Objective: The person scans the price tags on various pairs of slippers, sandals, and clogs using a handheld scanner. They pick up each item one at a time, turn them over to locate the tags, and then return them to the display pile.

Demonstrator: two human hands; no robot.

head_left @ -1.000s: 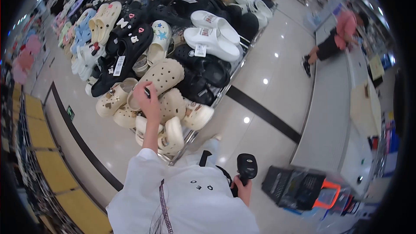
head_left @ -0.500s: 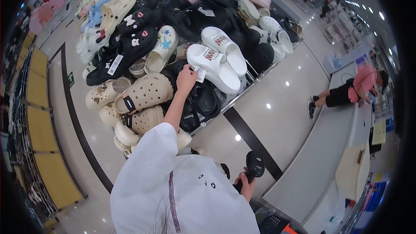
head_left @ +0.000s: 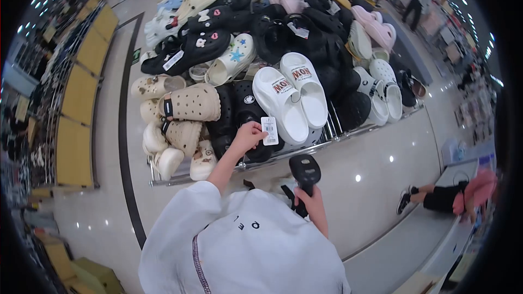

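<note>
My left hand (head_left: pixel 249 135) pinches the edge of a white price tag (head_left: pixel 269 130) printed with a barcode. The tag faces up beside a pair of white slides (head_left: pixel 281 104) with red and dark lettering across the straps. Lower right, my right hand (head_left: pixel 311 202) is wrapped round the handle of a black barcode scanner (head_left: pixel 305 171). The scanner's head points up toward the slides, a short way from the tag. Under my left hand lie black clogs (head_left: pixel 251 110), partly covered by the hand and the tag.
Beige clogs (head_left: pixel 193 103) are stacked left of my left hand. A metal rack edge (head_left: pixel 348 137) runs along the front of the shoe pile. Yellow-fronted shelving (head_left: pixel 81 103) stands at left. At right, a person in a pink top (head_left: pixel 482 190) is by a grey counter (head_left: pixel 403 234).
The view has turned. My left hand has drawn the tag out from the slides so its barcode side shows. My right hand has lifted the scanner closer to it.
</note>
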